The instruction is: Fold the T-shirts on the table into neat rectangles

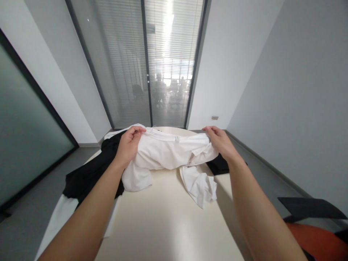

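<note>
Between hands, crumpled soft white cloth [168,152]

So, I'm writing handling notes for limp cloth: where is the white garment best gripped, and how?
Likely by both ends of the white garment's far edge, pinched from either side, as the left hand and right hand do. That edge runs fairly straight between them, while looser folds droop toward the table and would bunch.
</note>
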### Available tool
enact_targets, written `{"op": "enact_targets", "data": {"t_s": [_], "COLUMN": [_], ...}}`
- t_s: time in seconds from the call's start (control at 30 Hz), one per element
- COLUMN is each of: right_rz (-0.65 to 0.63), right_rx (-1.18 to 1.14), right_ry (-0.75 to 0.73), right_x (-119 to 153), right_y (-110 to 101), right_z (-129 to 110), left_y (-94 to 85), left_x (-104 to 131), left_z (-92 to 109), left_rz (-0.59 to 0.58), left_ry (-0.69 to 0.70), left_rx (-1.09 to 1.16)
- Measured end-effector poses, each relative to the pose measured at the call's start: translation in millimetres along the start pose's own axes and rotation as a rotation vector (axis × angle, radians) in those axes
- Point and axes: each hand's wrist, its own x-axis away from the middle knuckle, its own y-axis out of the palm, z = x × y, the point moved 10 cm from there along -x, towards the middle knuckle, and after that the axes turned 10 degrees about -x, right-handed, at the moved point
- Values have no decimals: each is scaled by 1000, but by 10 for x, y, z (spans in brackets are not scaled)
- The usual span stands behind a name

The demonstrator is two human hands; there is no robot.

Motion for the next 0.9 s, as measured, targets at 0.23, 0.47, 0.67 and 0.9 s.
{"op": "enact_targets", "data": {"t_s": [0.23,0.47,0.67,0.9], "right_rz": [-374,-91,-54,-339], "right_rx": [32,505,241,-168], "right_ry": [4,27,171,150], "right_x": [168,60,81,331], "right_y": [278,-57,-12,662], "right_z": [-106,76,104,-287], "left_y": [-201,-310,-66,662], "left_x": [3,31,43,387], "left_z": [-264,-269,155,460], "left_rz": [215,282,115,-221], "left_ry": [-170,-223,67,258], "left_rx": [72,-10,-229,-354]}}
